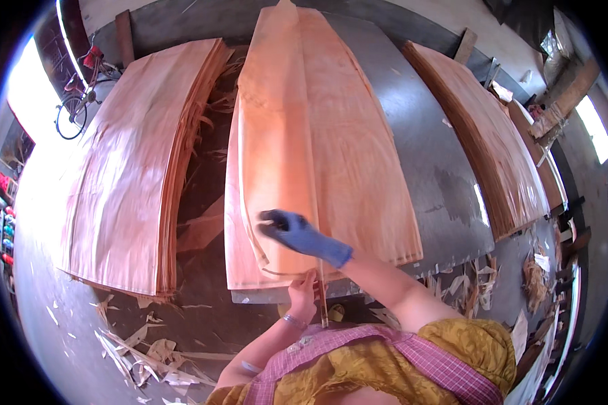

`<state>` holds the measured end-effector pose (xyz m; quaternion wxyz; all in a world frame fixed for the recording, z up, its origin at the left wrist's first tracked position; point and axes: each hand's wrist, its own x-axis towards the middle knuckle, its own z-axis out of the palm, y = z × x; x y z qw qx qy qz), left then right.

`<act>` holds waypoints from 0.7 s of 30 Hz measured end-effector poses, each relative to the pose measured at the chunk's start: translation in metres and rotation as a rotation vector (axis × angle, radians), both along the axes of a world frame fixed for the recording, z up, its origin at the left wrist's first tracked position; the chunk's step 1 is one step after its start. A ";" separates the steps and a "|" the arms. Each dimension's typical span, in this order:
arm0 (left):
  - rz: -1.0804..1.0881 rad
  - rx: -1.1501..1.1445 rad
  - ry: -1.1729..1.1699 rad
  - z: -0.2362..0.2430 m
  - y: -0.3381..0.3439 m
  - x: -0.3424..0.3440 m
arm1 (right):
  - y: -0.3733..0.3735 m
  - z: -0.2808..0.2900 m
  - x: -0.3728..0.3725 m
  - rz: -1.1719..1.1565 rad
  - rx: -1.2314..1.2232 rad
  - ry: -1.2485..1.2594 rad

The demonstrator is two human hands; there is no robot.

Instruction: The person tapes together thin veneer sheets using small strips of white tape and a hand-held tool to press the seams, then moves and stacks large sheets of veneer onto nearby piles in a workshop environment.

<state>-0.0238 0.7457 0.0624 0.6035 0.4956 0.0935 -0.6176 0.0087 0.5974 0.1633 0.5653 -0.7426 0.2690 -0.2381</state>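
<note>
Thin wood veneer sheets (351, 175) lie on a long grey metal-topped table, one narrower sheet (277, 155) overlapping the left part. My right hand (296, 233), in a blue glove with dark fingertips, is over the near end of the narrower sheet. Its fingers are slightly blurred but look apart, with nothing visible between them. At the table's front edge my bare left hand (303, 295) has its fingers closed beside the sheet's end. They seem to grip a narrow brown strip (323, 304) that hangs over the edge; its kind cannot be made out.
Tall veneer stacks stand on both sides, a left stack (125, 162) and a right stack (483, 138). Bare grey tabletop (432, 169) shows right of the sheets. Torn veneer scraps (159, 351) litter the floor. A bicycle (78, 101) stands at the far left.
</note>
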 end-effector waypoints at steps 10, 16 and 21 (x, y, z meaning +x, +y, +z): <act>-0.074 -0.072 0.050 0.036 0.008 0.028 | 0.034 -0.073 -0.122 -0.292 0.421 0.382; 0.002 -0.207 0.169 0.115 0.024 0.057 | 0.054 0.012 -0.084 -0.298 0.628 0.111; -0.069 -0.524 0.180 0.126 0.058 0.080 | 0.057 0.087 -0.055 -0.298 0.682 0.182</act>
